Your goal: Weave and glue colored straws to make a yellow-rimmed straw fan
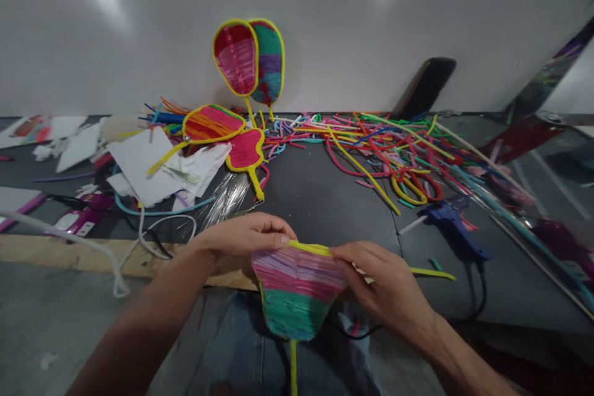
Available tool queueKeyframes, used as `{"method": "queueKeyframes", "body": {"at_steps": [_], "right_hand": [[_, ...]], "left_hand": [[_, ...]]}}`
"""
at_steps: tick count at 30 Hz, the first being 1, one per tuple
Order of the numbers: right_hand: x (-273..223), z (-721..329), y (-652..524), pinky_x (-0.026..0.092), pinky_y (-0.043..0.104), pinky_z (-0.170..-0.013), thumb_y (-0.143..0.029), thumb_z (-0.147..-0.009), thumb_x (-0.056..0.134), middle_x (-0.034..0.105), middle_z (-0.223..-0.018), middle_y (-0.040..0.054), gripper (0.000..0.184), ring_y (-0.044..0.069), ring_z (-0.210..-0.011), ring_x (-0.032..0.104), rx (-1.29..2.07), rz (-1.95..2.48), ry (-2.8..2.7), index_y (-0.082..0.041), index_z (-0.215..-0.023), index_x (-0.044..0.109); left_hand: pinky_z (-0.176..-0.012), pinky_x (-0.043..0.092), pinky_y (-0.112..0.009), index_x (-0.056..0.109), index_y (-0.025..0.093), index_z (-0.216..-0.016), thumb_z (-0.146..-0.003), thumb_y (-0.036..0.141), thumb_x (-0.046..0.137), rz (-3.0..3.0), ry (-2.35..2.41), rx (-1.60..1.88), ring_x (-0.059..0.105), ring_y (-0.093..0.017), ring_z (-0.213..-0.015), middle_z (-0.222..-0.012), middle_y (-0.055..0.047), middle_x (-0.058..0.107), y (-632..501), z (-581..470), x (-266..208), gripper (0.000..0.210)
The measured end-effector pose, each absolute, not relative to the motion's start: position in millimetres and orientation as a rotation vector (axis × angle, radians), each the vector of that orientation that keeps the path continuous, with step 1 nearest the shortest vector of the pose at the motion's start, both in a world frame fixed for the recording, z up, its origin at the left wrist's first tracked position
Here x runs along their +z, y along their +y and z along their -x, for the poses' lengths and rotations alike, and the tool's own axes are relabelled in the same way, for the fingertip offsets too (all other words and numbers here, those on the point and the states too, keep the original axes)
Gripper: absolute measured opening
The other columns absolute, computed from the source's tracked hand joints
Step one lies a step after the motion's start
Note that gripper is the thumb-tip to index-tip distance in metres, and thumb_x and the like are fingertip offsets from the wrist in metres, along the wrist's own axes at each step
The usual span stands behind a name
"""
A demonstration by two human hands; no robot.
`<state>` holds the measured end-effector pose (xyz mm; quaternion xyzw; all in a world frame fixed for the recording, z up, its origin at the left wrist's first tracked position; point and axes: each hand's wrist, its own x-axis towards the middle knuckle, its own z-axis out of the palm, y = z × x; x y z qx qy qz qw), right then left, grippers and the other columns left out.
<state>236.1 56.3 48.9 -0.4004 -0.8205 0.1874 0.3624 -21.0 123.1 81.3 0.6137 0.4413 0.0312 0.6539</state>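
Note:
Between my two hands is a fan-shaped piece [297,297] covered in pipe cleaners, banded lilac, pink and green, with a yellow stem hanging down over my lap. My left hand [253,233] pinches its top left edge. At the top right edge my right hand [371,269] is closed on it, thumb and fingers by a yellow pipe cleaner [309,249] that runs along the rim. The yellow strip's loose tail [434,273] sticks out to the right beyond my right hand. My fingertips partly cover the rim.
Finished-looking fans [236,59] lean on the wall; others lie below. Loose pipe cleaners [371,142] are heaped along the back. A blue glue gun [452,226] with its cord lies right. White papers [143,161], cables and a purple power strip [86,216] sit left. A dark phone [427,83] leans on the wall.

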Motion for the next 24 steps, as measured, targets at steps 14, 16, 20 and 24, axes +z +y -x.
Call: {"method": "queueKeyframes", "body": {"at_steps": [14, 16, 20, 24], "right_hand": [[68.5, -240.6, 22.7, 0.053, 0.027, -0.073, -0.017, -0.091, 0.05, 0.074, -0.089, 0.005, 0.016, 0.016, -0.079, 0.068, 0.405, 1.085, -2.147, -0.021, -0.099, 0.063], [71.5, -242.6, 18.1, 0.053, 0.028, -0.073, -0.02, -0.09, 0.051, 0.074, -0.092, 0.0061, 0.019, 0.017, -0.079, 0.069, 0.439, 1.133, -2.177, -0.02, -0.105, 0.063], [82.9, -246.7, 8.8, 0.054, 0.029, -0.073, -0.026, -0.089, 0.054, 0.074, -0.097, 0.0074, 0.025, 0.02, -0.084, 0.07, 0.549, 1.178, -2.209, -0.019, -0.111, 0.063], [101.2, -252.1, -0.6, 0.053, 0.026, -0.073, -0.028, -0.089, 0.054, 0.075, -0.098, 0.0066, 0.024, 0.018, -0.086, 0.07, 0.666, 1.171, -2.182, -0.019, -0.108, 0.066]], "left_hand": [[-0.055, 0.035, -0.02, 0.064, 0.016, -0.078, -0.075, 0.034, 0.061, -1.573, 1.239, 0.282, 0.047, -0.01, -0.059, -0.065, 0.004, 0.055, 70.4, -3.2, 106.5, 0.019], [-0.058, 0.036, -0.02, 0.065, 0.016, -0.079, -0.077, 0.033, 0.059, -1.68, 1.271, 0.286, 0.049, -0.011, -0.063, -0.069, 0.003, 0.058, 62.2, -4.6, 112.4, 0.018], [-0.058, 0.037, -0.02, 0.066, 0.018, -0.082, -0.079, 0.033, 0.058, -1.807, 1.32, 0.306, 0.052, -0.012, -0.064, -0.073, 0.003, 0.062, 41.7, -9.8, 125.8, 0.018], [-0.054, 0.034, -0.02, 0.067, 0.019, -0.082, -0.08, 0.036, 0.056, -1.922, 1.355, 0.293, 0.049, -0.011, -0.06, -0.067, 0.004, 0.061, 23.7, -16.2, 138.9, 0.021]]}}
